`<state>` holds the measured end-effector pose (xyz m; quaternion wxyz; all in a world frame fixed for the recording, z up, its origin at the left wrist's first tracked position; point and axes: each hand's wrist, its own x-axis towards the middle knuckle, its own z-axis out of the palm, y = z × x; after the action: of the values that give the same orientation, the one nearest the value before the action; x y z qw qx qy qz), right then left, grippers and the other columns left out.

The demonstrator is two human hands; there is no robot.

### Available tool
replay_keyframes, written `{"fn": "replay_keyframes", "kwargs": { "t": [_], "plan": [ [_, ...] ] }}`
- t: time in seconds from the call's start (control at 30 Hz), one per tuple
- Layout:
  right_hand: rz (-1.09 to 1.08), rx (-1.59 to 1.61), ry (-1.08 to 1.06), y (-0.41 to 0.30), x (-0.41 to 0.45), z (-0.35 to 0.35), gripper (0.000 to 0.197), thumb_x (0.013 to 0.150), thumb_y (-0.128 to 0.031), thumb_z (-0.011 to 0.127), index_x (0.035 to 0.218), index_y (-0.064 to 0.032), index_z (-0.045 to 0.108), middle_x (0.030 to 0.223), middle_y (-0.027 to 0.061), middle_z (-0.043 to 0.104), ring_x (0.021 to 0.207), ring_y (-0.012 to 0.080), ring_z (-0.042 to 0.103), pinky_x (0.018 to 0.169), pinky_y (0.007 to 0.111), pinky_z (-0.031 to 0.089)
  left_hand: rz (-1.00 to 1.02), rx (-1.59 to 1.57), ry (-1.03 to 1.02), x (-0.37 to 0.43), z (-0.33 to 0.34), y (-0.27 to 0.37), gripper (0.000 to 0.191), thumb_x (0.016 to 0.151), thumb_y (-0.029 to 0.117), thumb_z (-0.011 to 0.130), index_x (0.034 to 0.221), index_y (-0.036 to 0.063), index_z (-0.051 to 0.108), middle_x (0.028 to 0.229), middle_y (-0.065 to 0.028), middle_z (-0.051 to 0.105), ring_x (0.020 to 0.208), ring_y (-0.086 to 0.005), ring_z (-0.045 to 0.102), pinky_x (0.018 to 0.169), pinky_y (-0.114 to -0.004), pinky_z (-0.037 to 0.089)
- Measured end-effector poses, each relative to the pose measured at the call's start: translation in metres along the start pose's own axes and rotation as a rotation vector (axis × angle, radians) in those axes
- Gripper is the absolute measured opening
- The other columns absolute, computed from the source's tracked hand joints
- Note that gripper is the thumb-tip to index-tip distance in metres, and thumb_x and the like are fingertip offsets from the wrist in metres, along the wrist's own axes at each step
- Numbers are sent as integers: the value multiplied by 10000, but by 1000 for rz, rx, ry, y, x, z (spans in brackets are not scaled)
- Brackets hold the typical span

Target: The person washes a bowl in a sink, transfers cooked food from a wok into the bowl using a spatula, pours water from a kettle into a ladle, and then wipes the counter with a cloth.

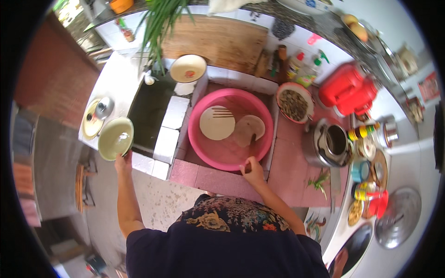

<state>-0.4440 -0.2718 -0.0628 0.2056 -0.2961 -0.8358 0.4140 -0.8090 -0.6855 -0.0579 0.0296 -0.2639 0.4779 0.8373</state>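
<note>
My left hand (123, 162) grips the rim of a pale green bowl (114, 140) at the left edge of the tiled counter. Between thumb and fingers, my right hand (253, 171) holds a brown wooden handle (252, 141) that reaches down into a pink plastic basin (196, 147). Murky water fills part of the basin. A white plate or bowl (213, 129) lies in it with several chopsticks (222, 112) across its top, and a translucent bowl (255, 127) sits beside it. Whatever is at the far end of the handle is unclear under the water.
Left of the basin is a dark water tank (149, 111), with a cream enamel basin (188, 68) at its corner. Rightward stand an enamel bowl of brown pieces (294, 104), a metal pot (325, 144), red thermos flasks (347, 87) and a cleaver (335, 180). A wooden board (215, 41) leans behind.
</note>
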Motion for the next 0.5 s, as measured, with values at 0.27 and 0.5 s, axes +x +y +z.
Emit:
{"fn": "replay_keyframes", "kwargs": {
  "t": [0.27,0.5],
  "plan": [
    [61,38,294,5,-5,7,254,726,-67,658,913,-51,486,859,161,558,798,323,570,683,392,461,-170,-157,-46,44,18,-10,614,825,348,628,1217,-57,384,1096,-207,447,1063,-313,474,914,-384,474],
    [-91,-374,-9,20,-16,23,336,753,-156,533,1073,-62,497,1183,307,448,1032,409,509,866,422,425,-76,1035,-1258,-147,139,-184,120,817,110,581,897,24,600,747,-74,612,681,-159,597,586,-270,484]
  ]
}}
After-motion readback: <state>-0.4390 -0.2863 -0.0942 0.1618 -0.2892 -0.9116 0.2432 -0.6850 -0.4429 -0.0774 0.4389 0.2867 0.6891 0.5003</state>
